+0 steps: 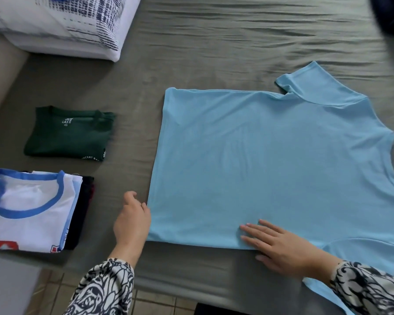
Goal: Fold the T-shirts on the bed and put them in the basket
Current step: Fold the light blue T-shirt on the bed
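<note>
1. Light blue T-shirt of thin smooth fabric (271, 160) lies spread flat on the grey-green bedsheet (214, 42), filling the centre and right of the frame; neckline toward the right edge, hem toward the centre-left.
2. One short sleeve sticks up at upper right; the other hangs over the near bed edge at lower right.
3. Left hand (132, 221), lower centre-left: fingers curled, at the shirt's lower-left hem corner. It touches the edge; whether it pinches the cloth cannot be told.
4. Right hand (280, 244), lower centre-right: fingers straight and spread, palm down, pressing flat on the shirt's near side edge. It grips nothing.
5. Both forearms wear black-and-white patterned sleeves (105, 289).
6. Folded dark green T-shirt (68, 135) lies on the sheet at centre-left, apart from the blue one.
7. Folded white T-shirt with blue collar trim (30, 210) tops a small stack at lower left; dark garments show beneath.
8. White pillow with navy print (62, 21) at upper left.
9. Tiled floor (159, 301) along the bottom edge.
</note>
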